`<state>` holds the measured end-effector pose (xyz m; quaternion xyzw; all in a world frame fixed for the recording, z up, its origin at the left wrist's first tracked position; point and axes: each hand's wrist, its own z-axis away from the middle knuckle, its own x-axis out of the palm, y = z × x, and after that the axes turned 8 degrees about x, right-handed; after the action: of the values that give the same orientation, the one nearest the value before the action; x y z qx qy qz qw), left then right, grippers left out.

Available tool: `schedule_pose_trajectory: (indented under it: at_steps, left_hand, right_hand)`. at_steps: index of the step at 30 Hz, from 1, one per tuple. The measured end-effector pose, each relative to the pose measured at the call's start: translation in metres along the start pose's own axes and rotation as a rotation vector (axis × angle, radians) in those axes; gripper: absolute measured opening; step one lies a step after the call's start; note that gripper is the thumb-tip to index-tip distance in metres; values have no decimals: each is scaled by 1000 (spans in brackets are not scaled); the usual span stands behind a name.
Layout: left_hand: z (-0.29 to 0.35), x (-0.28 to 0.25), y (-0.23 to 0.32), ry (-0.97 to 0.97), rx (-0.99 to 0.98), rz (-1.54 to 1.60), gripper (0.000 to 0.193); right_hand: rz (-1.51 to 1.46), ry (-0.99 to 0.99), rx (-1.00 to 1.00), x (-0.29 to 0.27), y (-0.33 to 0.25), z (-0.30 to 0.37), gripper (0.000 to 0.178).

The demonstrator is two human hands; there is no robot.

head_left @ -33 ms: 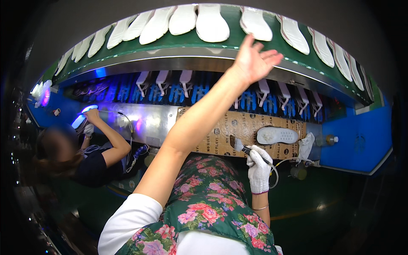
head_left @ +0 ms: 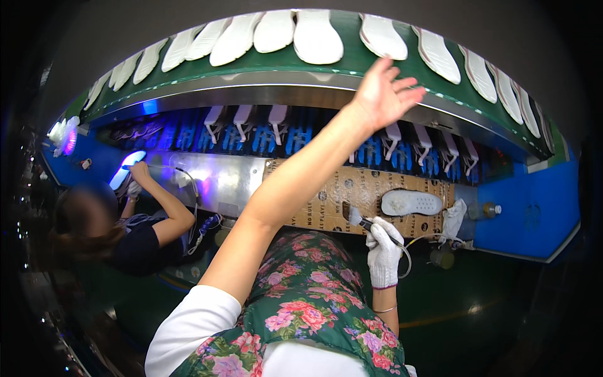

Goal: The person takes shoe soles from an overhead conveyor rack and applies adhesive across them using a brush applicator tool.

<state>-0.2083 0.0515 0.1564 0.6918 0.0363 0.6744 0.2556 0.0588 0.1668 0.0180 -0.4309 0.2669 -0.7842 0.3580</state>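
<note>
My bare left hand (head_left: 384, 97) is stretched out over the front edge of the green belt (head_left: 348, 47), palm up and fingers spread, holding nothing. One fingertip overlaps the near end of a white shoe sole (head_left: 383, 38); whether it touches cannot be told. In a white knit glove, my right hand (head_left: 382, 251) is closed around a brush (head_left: 356, 216) with a dark handle and pale bristles. A thin hose (head_left: 409, 259) loops beside that hand. Just beyond it, another white sole (head_left: 411, 203) lies on the brown printed cardboard (head_left: 314, 204) covering the bench.
Several more soles (head_left: 318, 38) line the belt. Underneath is a rack with blue parts and pale straps (head_left: 276, 119). A white cloth (head_left: 453, 217) and a bottle (head_left: 488, 209) stand by the blue side panel (head_left: 531, 207). At left, a co-worker (head_left: 141, 235) handles a brightly lit sole.
The view has shifted slightly. My left hand has moved a little right and down, its fingers still spread. The co-worker's lit piece has turned. My right hand keeps its grip on the brush.
</note>
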Motion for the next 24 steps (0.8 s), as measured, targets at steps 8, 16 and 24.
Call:
schedule_pose_trajectory:
  at_steps: [8,16,24]
  left_hand:
    - [57,-9,71,-199,392,-774,39]
    - [56,-125,306,510,1367,-2123,46]
    - [96,-112,347,267,1049,-2569,47]
  right_hand:
    - [70,20,34,-14,10,-7,26]
    - [86,-14,29,2,15,-15,23]
    - [106,-8,83,19,27,-20,24]
